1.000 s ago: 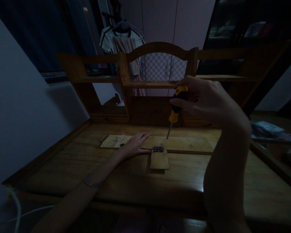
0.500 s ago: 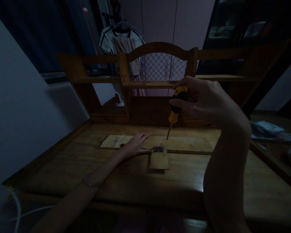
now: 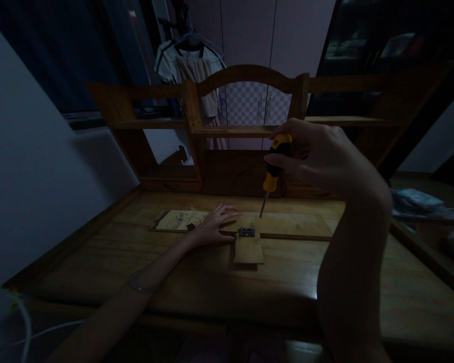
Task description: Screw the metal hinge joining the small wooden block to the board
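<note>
A yellow and black screwdriver (image 3: 277, 157) is gripped in my right hand (image 3: 318, 154), tip pointing down above a long thin wooden board (image 3: 291, 223). Its tip appears clear of a small metal hinge (image 3: 247, 232), slightly to the hinge's right. The hinge joins the long board to a small square wooden piece (image 3: 248, 250) on the near side. My left hand (image 3: 214, 227) rests across the long board with fingers spread, its thumb reaching toward the hinge and the small piece.
The boards lie on a wooden desk (image 3: 155, 282) with a raised shelf unit (image 3: 194, 116) along its far side. White cables (image 3: 26, 317) hang at the near left corner. Clothes (image 3: 196, 65) hang behind the shelf. Papers and bags (image 3: 418, 201) lie off to the right.
My left hand has shifted slightly, its fingers lifting and spreading more over the board. My right hand and the screwdriver have stayed in place.
</note>
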### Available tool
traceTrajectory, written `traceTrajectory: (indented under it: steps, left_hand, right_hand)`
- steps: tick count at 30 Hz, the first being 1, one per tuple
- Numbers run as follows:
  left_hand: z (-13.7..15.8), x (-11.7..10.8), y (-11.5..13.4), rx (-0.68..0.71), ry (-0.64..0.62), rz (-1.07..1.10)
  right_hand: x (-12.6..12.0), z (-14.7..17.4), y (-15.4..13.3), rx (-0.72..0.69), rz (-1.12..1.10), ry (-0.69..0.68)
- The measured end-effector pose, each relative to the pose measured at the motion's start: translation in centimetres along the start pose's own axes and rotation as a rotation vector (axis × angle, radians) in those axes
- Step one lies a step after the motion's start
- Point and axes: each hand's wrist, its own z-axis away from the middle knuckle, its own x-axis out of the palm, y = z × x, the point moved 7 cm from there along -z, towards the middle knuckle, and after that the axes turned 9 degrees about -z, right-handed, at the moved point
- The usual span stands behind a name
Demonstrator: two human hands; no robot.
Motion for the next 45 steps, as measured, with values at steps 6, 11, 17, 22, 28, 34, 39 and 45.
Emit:
traceTrajectory:
  steps: [6, 11, 17, 22, 28, 34, 39, 45]
  left_hand:
    - [0.11, 0.08, 0.11, -0.049, 0.035, 0.12]
    - [0.04, 0.15, 0.29, 0.003, 0.043, 0.086]
    - [0.04, 0.06, 0.54, 0.051, 0.026, 0.055]
    - [0.06, 0.09, 0.4, 0.07, 0.03, 0.051]
    - [-0.02, 0.0, 0.35, 0.09, 0.056, 0.047]
    - [-0.14, -0.18, 0.62, 0.077, 0.055, 0.034]
    - [-0.13, -0.08, 0.6, 0.081, 0.063, 0.037]
    - [-0.07, 0.24, 0.45, 0.087, 0.066, 0.04]
  right_hand:
    - [0.08, 0.02, 0.2, -0.006, -0.01, 0.001]
    - [0.08, 0.09, 0.2, 0.001, -0.022, -0.008]
    - [-0.01, 0.02, 0.1, 0.0, -0.001, -0.005]
    - [-0.04, 0.07, 0.01, -0.007, 0.002, 0.0]
    - [0.04, 0.06, -0.02, 0.001, 0.006, -0.018]
    - [0.07, 0.01, 0.05, 0.005, -0.01, -0.01]
    - [0.2, -0.02, -0.02, 0.004, 0.002, -0.023]
    - [0.21, -0.13, -0.05, 0.009, -0.017, -0.024]
